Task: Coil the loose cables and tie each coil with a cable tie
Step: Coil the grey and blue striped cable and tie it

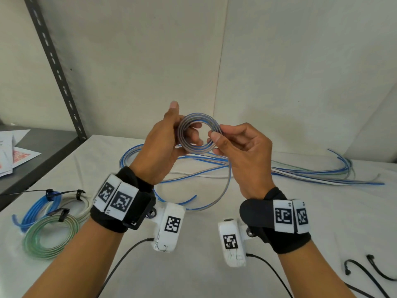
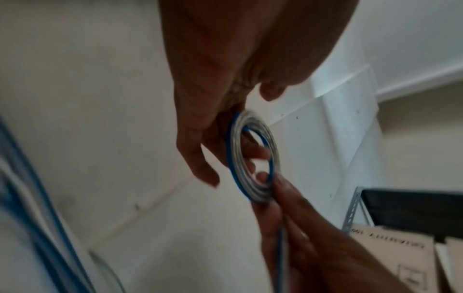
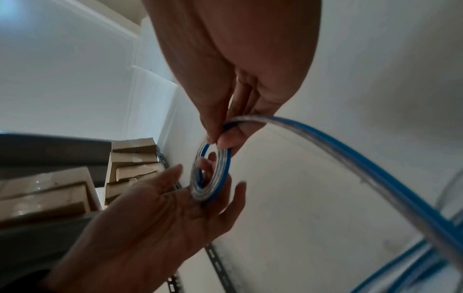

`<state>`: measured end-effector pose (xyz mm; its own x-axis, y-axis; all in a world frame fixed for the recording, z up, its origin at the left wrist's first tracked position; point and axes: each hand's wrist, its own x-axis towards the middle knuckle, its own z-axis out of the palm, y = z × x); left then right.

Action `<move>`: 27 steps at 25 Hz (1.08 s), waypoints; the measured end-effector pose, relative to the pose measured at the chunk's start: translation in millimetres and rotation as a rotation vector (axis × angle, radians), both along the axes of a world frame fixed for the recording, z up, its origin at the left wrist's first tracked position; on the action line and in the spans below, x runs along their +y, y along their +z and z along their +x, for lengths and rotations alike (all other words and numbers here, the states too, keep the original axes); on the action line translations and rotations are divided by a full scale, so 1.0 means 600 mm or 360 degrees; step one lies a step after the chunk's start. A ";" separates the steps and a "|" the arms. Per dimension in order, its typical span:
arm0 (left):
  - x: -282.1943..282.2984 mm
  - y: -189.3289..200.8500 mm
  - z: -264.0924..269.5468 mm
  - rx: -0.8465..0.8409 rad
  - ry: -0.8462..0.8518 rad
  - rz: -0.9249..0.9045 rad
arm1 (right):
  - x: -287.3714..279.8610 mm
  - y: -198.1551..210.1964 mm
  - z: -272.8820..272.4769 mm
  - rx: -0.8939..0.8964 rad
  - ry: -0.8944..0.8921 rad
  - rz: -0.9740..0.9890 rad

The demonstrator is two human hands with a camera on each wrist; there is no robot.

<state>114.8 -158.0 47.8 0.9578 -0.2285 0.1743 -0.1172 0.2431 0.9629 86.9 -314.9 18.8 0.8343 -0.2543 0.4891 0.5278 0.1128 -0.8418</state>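
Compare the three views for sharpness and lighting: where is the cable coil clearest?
Head view: evenly lit, cable coil sharp, edges bent by the wide lens. Left wrist view: motion-blurred, left hand in shadow. Right wrist view: soft, right hand dim against bright walls.

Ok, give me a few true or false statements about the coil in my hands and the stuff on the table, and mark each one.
1. Both hands hold the small coil above the table. True.
2. Three tied coils lie at the left. True.
3. The held coil already has a cable tie. False: none shows on it.
4. The right hand is empty. False: its fingers pinch the coil's rim.
5. Spare black cable ties lie at the right. True.
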 end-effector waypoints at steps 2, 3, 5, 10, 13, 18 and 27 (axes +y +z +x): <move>0.018 0.001 -0.001 -0.0278 -0.0017 0.0393 | -0.016 0.003 0.001 0.0002 -0.0006 -0.0206; 0.028 0.001 -0.002 -0.0390 -0.0043 0.0527 | -0.022 0.004 0.001 0.0006 -0.0003 -0.0322; 0.044 0.000 0.000 -0.0457 -0.0095 0.0662 | -0.033 0.008 -0.002 0.0031 0.0039 -0.0484; 0.057 0.002 0.000 -0.0474 -0.0206 0.0855 | -0.036 0.007 -0.005 0.0060 0.0092 -0.0854; 0.054 0.000 0.000 -0.0479 -0.0158 0.0782 | -0.033 0.005 -0.004 0.0051 0.0085 -0.0828; 0.044 -0.003 0.006 -0.0396 0.0038 0.0330 | -0.024 0.009 -0.004 0.0078 0.0123 -0.0391; 0.022 -0.012 0.007 -0.0229 0.0154 -0.0123 | 0.014 0.004 -0.012 0.0108 0.0067 0.0080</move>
<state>119.1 -144.7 40.8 0.9386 -0.1173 0.3243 -0.2786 0.2964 0.9135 79.4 -306.7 21.0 0.8756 -0.2413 0.4186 0.4637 0.1766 -0.8682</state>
